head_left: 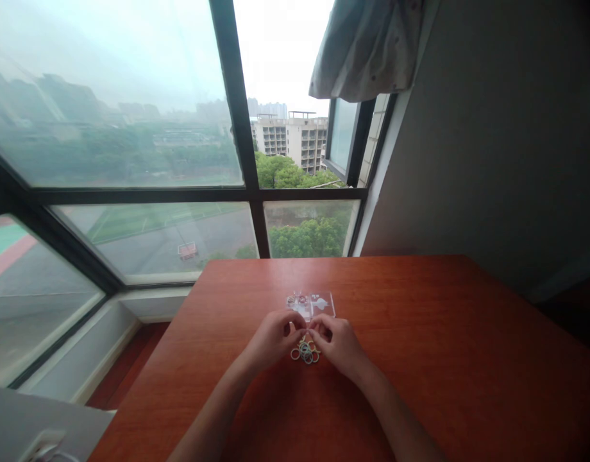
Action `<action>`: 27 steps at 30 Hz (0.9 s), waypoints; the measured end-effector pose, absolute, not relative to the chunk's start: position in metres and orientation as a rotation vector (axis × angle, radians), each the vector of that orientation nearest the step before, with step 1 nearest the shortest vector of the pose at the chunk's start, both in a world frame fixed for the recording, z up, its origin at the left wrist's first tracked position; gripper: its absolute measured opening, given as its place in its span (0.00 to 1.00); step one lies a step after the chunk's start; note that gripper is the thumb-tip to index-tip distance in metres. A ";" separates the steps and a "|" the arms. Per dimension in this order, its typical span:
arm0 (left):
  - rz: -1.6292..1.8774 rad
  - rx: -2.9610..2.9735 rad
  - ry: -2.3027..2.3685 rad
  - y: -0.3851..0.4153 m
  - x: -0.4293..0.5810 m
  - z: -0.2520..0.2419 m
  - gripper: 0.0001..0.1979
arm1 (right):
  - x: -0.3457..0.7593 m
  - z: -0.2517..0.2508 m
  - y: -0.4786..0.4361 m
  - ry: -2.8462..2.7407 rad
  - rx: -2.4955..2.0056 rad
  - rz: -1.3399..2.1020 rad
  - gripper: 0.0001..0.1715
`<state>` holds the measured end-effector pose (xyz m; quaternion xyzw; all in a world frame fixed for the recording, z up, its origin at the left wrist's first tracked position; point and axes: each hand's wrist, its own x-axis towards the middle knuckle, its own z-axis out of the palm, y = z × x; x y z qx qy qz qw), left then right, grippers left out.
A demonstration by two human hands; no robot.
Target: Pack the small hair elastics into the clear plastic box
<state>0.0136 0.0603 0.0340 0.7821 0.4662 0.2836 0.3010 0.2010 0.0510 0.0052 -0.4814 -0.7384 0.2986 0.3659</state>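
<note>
My left hand [279,337] and my right hand [340,343] meet fingertip to fingertip above the table. Thumb and forefinger are pinched together on each, and whatever they hold between them is too small to make out. Just below the fingertips lies a loose pile of small rings [306,352], pale green and yellowish, several of them overlapping. Behind my hands sits a clear plastic box [322,304] with its lid folded open. A few rings [302,299] show in its left half; its near edge is partly hidden by my fingers.
The reddish-brown wooden table [420,333] reaches to the window [304,224] at the far side. A dark wall [492,141] stands on the right, and a curtain [367,51] hangs at the top. One window pane [343,135] is swung outward.
</note>
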 end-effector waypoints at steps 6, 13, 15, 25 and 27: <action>0.905 2.107 1.488 0.070 0.000 0.028 0.06 | 0.200 0.010 0.043 -2.107 -1.227 0.795 0.06; 0.910 2.114 1.635 0.075 -0.005 0.018 0.06 | 0.200 0.013 0.038 -2.351 -1.242 0.705 0.08; 0.916 2.108 1.632 0.075 -0.004 0.017 0.06 | 0.200 0.012 0.038 -2.370 -1.253 0.687 0.08; 0.944 2.081 1.635 0.075 -0.003 0.018 0.09 | 0.199 0.010 0.041 -2.221 -1.248 0.786 0.07; 0.971 2.073 1.610 0.073 -0.001 0.021 0.09 | 0.199 0.011 0.042 -2.172 -1.251 0.777 0.07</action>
